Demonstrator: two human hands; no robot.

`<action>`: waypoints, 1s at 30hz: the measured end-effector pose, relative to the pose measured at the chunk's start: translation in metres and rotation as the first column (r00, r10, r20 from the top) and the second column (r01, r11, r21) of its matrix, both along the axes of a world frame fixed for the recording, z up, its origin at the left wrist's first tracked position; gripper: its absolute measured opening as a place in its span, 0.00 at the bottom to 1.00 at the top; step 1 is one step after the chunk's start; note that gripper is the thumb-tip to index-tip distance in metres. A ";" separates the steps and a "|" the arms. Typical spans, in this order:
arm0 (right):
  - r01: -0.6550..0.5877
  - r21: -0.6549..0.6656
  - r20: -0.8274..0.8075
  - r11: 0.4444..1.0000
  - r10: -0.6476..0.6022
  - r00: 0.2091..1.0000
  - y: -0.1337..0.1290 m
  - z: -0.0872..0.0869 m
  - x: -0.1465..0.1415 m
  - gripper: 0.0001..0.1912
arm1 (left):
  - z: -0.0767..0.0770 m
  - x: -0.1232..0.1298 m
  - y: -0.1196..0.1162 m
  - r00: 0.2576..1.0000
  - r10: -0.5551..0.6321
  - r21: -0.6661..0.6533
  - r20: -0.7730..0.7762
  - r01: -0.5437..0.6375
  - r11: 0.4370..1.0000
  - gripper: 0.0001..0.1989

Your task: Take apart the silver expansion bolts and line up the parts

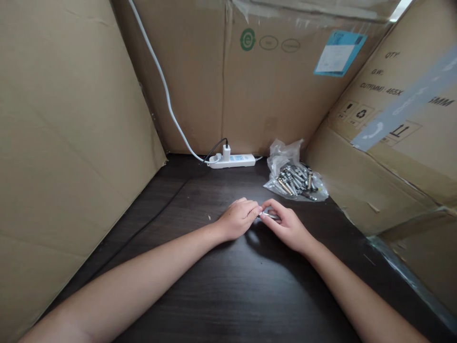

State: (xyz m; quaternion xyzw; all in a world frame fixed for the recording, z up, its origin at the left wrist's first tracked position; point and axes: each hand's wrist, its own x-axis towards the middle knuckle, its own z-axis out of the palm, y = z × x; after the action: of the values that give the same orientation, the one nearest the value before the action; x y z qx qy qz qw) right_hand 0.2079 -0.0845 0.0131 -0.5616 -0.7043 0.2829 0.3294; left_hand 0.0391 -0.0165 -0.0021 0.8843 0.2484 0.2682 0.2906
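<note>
1. the left hand (240, 218) is curled with its palm down, its thumb and fingers closed on one end of a small metal piece (272, 216).
2. the right hand (288, 227) pinches the same piece between thumb and index finger, its fingertips touching or just beside those of the left hand; i cannot tell exactly.
3. the metal piece sits between the two hands, its bare part pointing toward the right palm; much of it is hidden by the fingers.
4. both hands are over a dark table (214, 295).
5. beyond the right hand and slightly to its right, a clear plastic bag (283, 153) lies open, with many metal bolts (294, 180) heaped in it.
6. beyond the left hand, a white power strip (244, 161) lies crosswise, with a white charger (226, 153) plugged in.
7. a black cable (162, 209) runs from the charger, passing left of the left hand.
8. farther beyond the left hand, a white cord (160, 76) rises from the strip before a cardboard wall (189, 62).
</note>
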 end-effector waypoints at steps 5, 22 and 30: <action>0.007 0.031 -0.021 1.000 -0.006 1.000 -0.001 0.000 0.000 0.07 | 0.003 -0.003 -0.002 0.991 0.034 -0.089 0.131 -0.022 0.996 0.03; 0.095 0.164 0.002 0.982 -0.097 0.995 -0.002 0.000 -0.003 0.06 | 0.003 -0.001 0.000 0.996 -0.055 -0.049 0.076 0.058 0.997 0.15; 0.132 0.177 0.017 0.975 -0.138 0.990 -0.001 -0.001 -0.001 0.05 | 0.007 -0.008 -0.008 0.988 -0.041 -0.064 0.150 0.052 0.997 0.08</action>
State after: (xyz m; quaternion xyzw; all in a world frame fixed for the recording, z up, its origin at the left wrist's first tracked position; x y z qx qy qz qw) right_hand 0.2069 -0.0857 0.0122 -0.5810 -0.6914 0.1886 0.3857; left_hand 0.0315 -0.0243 0.0052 0.8571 0.2143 0.3179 0.3442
